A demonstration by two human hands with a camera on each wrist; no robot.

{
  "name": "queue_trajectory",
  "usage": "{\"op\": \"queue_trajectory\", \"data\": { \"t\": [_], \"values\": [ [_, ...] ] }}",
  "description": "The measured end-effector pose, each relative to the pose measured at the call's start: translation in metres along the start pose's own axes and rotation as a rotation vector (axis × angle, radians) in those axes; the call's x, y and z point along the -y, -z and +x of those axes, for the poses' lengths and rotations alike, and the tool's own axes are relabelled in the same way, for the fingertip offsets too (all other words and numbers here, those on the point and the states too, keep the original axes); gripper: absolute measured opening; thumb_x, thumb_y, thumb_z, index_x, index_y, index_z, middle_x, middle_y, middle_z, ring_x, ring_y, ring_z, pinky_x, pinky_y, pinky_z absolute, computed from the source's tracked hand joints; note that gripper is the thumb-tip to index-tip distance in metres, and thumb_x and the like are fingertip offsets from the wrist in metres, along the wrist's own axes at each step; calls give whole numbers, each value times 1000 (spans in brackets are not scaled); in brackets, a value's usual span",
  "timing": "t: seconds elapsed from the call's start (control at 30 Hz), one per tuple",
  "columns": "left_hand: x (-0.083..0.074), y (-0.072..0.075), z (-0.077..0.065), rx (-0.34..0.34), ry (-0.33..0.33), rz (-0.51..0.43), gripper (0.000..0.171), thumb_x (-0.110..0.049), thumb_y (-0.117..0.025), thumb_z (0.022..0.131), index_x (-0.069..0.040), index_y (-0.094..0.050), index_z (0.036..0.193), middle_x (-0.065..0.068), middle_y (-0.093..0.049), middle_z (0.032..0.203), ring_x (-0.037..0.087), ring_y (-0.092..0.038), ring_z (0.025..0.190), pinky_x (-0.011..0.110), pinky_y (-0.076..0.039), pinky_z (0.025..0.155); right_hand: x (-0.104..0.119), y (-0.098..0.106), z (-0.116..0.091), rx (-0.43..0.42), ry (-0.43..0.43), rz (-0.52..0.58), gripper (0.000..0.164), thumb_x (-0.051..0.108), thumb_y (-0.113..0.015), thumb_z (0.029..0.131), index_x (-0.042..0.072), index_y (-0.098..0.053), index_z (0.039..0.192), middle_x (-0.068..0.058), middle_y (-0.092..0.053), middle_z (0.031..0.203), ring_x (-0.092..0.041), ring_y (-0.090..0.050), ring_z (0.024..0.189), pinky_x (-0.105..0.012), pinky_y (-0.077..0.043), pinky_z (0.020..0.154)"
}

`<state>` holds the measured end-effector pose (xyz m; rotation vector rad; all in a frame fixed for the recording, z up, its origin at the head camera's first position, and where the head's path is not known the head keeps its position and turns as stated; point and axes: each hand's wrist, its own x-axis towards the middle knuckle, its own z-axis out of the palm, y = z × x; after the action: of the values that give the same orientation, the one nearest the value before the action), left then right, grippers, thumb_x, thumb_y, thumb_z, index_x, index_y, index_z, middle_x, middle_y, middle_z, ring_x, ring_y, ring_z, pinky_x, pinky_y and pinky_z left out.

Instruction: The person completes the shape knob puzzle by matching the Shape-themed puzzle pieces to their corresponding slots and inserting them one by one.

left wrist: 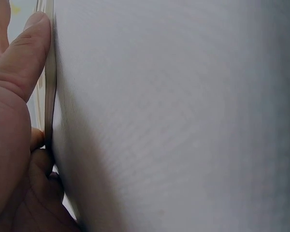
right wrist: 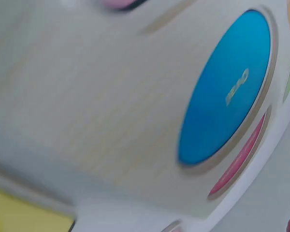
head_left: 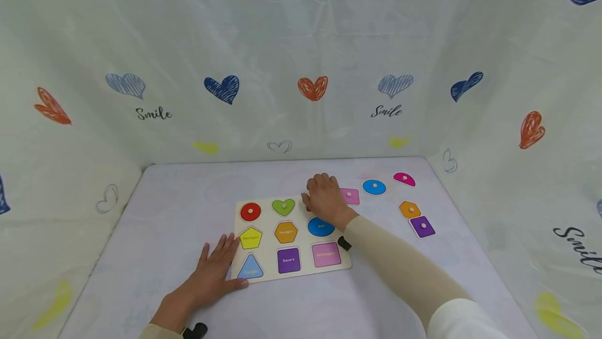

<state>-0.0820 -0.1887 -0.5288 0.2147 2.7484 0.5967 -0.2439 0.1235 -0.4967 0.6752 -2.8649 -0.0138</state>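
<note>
A pale shape-puzzle board [head_left: 301, 271] lies on the table with several coloured recesses. The red circle piece [head_left: 251, 212] and green heart piece [head_left: 284, 207] sit in its top row, each with a small knob. My left hand [head_left: 211, 271] rests at the board's lower left corner, fingers spread, the thumb [left wrist: 26, 53] along its edge. Above the board's top right part is my right hand [head_left: 325, 198], its fingers bent; what lies beneath them is hidden. The right wrist view shows the oval recess [right wrist: 227, 92], the pink-red recess [right wrist: 239, 157] and part of a yellow thing [right wrist: 26, 212].
Right of the board lie a pink rectangle piece [head_left: 350, 196], a blue oval piece [head_left: 374, 187], a magenta semicircle piece [head_left: 404, 179], an orange hexagon piece [head_left: 410, 209] and a purple square piece [head_left: 422, 227]. A heart-printed curtain [head_left: 263, 125] surrounds the white table [head_left: 188, 187].
</note>
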Motion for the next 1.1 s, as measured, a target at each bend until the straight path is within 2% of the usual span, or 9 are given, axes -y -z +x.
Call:
{"op": "queue_trajectory", "data": {
  "t": [0.23, 0.5, 0.8, 0.93, 1.1],
  "values": [
    [0, -3, 1, -3, 9, 10, 120, -49, -90, 77, -6, -24, 168, 18, -18, 176, 42, -5, 164, 67, 10, 128, -37, 2, -13, 6, -86, 13, 40, 41, -69, 102, 7, -64, 122, -10, -63, 111, -25, -55, 108, -41, -51, 94],
    [-1, -2, -1, -14, 8, 14, 120, -49, -90, 77, -6, -24, 168, 17, -19, 176, 42, -5, 164, 68, 10, 127, -86, 8, -30, 23, -162, 31, 40, 36, -68, 103, 1, -64, 122, -13, -61, 108, -29, -53, 106, -44, -47, 93],
    [0, -2, -1, -3, 4, 0, 122, -52, -90, 75, -8, -24, 168, 16, -18, 176, 43, -5, 164, 68, 12, 127, -153, 7, -51, -42, -231, 10, 33, 26, -66, 102, -5, -62, 112, -17, -59, 101, -36, -52, 99, -50, -48, 88],
    [0, -2, -1, -2, 5, -6, 123, -54, -89, 74, -10, -24, 169, 15, -17, 177, 42, -3, 164, 66, 14, 127, -181, 7, -60, -21, -282, 9, 36, 25, -64, 104, -8, -61, 117, -20, -58, 104, -38, -51, 101, -53, -47, 89],
    [0, -1, -1, 4, 8, -22, 123, -53, -90, 74, -9, -25, 168, 15, -17, 177, 42, -2, 164, 65, 15, 127, -205, 9, -67, -2, -315, -34, 38, 25, -64, 105, -9, -59, 121, -23, -58, 107, -41, -50, 102, -53, -48, 89]
  ]
}}
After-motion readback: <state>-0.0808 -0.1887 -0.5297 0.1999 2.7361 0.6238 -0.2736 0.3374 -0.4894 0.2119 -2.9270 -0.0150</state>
